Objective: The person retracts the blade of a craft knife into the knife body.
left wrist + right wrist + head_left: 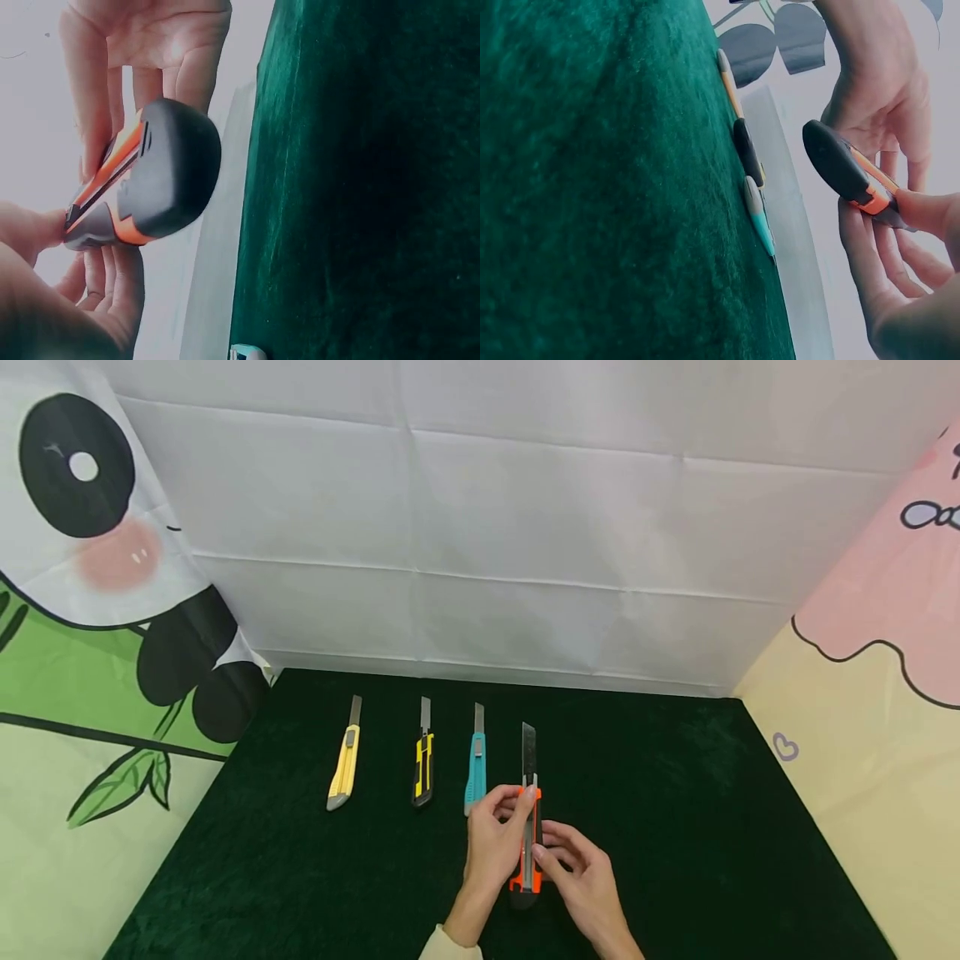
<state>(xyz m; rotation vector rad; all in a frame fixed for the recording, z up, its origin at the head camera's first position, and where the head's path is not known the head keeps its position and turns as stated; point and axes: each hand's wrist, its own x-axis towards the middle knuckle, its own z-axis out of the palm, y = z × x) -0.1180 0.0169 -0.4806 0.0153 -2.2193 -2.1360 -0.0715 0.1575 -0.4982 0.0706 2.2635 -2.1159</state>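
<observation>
An orange and black utility knife (527, 852) is held upright between both hands, its dark blade extended and pointing away. My left hand (495, 839) pinches its upper part near the blade end, thumb on top. Lower down, my right hand (581, 872) grips the right side of the body between thumb and fingers. The wrist views show the knife's black butt end (180, 169) (836, 161) raised above the cloth. Just left of the hands lies a teal utility knife (477, 768), blade out, its lower end close to the left fingers.
Further left on the dark green cloth (675, 827) lie a black and yellow utility knife (423, 768) and a pale yellow one (345, 764), both with blades out. A white sheet (525, 527) rises behind, with printed cartoon sheets on both sides.
</observation>
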